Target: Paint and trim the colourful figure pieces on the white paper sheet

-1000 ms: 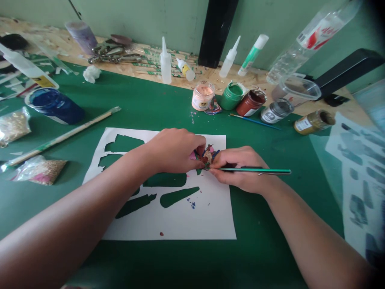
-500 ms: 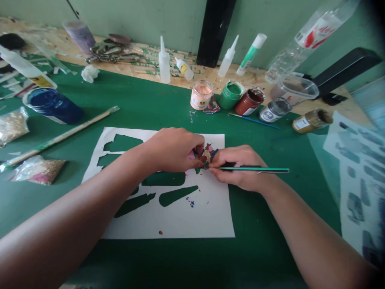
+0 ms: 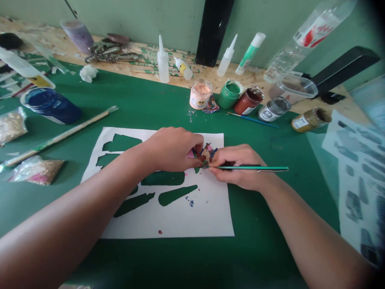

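My right hand (image 3: 237,162) is closed around a slim green-handled tool (image 3: 270,168); its tip, hidden by my fingers, is at a small painted piece (image 3: 207,153). That piece is multicoloured, with brown, pink, tan and dark blue parts. From the left, my left hand (image 3: 176,148) pinches the piece's edge between thumb and fingers, hiding part of it. Both hands rest over a white sheet (image 3: 210,218) with several shapes cut out of it, through which the green table shows. Small blue flecks (image 3: 190,201) and a dark red scrap (image 3: 160,232) lie on the sheet.
Open paint jars stand behind the sheet, including a peach jar (image 3: 200,94) and a green jar (image 3: 229,94). A thin blue brush (image 3: 254,119) lies before them. To the left are a blue jar (image 3: 52,105), a wrapped stick (image 3: 60,138) and a bag of grains (image 3: 39,170).
The view has shifted very slightly. Both hands keep their hold, with no clear movement of the piece or the green-handled tool.
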A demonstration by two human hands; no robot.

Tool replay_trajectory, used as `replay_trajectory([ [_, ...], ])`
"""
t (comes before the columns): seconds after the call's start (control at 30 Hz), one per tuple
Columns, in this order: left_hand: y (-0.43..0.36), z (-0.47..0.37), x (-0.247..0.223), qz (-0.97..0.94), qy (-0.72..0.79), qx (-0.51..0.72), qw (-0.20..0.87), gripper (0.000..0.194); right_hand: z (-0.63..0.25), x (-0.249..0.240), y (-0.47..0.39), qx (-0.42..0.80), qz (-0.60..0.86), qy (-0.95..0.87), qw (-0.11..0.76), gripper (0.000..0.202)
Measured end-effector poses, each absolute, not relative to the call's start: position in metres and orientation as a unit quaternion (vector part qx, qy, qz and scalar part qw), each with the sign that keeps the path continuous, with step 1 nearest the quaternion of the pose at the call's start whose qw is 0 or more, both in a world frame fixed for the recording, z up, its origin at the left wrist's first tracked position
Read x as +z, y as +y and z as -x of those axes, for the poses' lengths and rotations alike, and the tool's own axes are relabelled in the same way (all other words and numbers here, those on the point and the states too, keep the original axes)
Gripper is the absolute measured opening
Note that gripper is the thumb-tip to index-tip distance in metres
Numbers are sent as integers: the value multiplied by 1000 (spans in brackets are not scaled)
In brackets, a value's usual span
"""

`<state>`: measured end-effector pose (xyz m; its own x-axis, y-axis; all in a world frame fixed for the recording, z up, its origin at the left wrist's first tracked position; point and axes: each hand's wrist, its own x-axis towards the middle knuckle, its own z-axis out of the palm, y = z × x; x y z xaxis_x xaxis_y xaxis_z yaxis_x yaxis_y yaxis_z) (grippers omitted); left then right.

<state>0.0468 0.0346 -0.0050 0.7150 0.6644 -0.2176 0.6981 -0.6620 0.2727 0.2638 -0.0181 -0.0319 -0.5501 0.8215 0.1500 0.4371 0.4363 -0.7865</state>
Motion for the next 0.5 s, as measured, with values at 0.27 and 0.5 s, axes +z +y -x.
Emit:
replay_trajectory([
  [0.27, 34, -47, -4, -907, 378, -56, 176, 28, -265, -33, -19, 360, 389, -802, 275, 12],
  [0.5, 35, -47, -3, -908, 379, -54, 173, 28, -265, -35, -18, 355, 379, -807, 281, 11],
])
